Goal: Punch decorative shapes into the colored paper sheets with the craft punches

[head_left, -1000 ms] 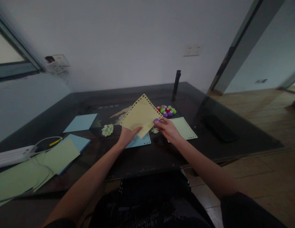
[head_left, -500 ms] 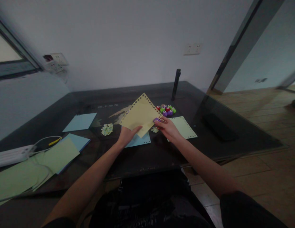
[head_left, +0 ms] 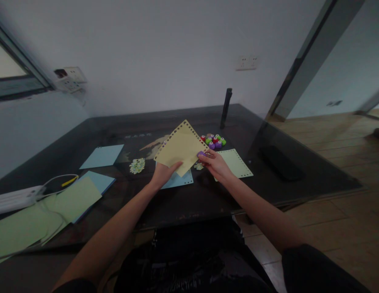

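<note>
My left hand (head_left: 165,174) grips a yellow sheet of paper (head_left: 182,147) near its lower corner, thumb on top. Small cut-out holes run along the sheet's two upper edges. My right hand (head_left: 218,163) is closed on a small purple craft punch (head_left: 202,154), which sits at the sheet's right corner. Below the sheet lies a light blue paper (head_left: 180,181) with punched holes, partly covered. A pale green punched sheet (head_left: 236,162) rests beyond my right wrist. Small paper cut-outs (head_left: 198,166) lie under the punch, and a larger pile of cut-outs (head_left: 137,165) is left of my left hand.
Several red, green and purple punches (head_left: 214,141) cluster behind the sheet. A black upright stick (head_left: 226,108) stands near the wall. At left are a blue sheet (head_left: 102,156), green papers (head_left: 76,199), a power strip (head_left: 16,199) and cables. A dark flat object (head_left: 281,162) lies right.
Both hands keep almost the same place, with the purple punch still at the sheet's right corner. The view has shifted very slightly.
</note>
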`<state>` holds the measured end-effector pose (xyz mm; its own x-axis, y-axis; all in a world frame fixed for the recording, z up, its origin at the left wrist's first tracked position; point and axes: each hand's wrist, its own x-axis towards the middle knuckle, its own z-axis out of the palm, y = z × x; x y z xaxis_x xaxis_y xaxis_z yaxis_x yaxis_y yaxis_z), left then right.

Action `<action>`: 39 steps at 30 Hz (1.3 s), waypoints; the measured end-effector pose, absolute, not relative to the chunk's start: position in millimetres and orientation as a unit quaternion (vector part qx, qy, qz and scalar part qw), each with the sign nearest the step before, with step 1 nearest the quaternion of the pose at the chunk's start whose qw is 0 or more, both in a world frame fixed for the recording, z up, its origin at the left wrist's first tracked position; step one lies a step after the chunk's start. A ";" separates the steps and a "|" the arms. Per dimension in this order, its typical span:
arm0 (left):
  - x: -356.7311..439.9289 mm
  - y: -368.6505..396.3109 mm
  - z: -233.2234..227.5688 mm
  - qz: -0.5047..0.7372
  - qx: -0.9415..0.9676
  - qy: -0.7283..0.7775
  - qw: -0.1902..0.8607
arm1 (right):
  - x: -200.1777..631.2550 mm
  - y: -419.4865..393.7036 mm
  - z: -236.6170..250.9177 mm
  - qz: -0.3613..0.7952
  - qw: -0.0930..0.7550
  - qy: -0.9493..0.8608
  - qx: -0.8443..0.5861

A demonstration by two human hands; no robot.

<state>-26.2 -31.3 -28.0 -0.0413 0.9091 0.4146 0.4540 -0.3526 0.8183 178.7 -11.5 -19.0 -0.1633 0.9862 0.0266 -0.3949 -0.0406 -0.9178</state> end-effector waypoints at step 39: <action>-22.5 -33.2 -29.6 0.478 0.657 0.531 0.240 | 179.6 -9.9 -21.1 0.587 0.563 -0.450 -0.368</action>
<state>-22.5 -33.2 -29.6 -0.0215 0.9277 0.3727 0.4677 -0.3201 0.8239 179.6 -9.9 -21.1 -0.0943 0.9927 0.0750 -0.3298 0.0399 -0.9432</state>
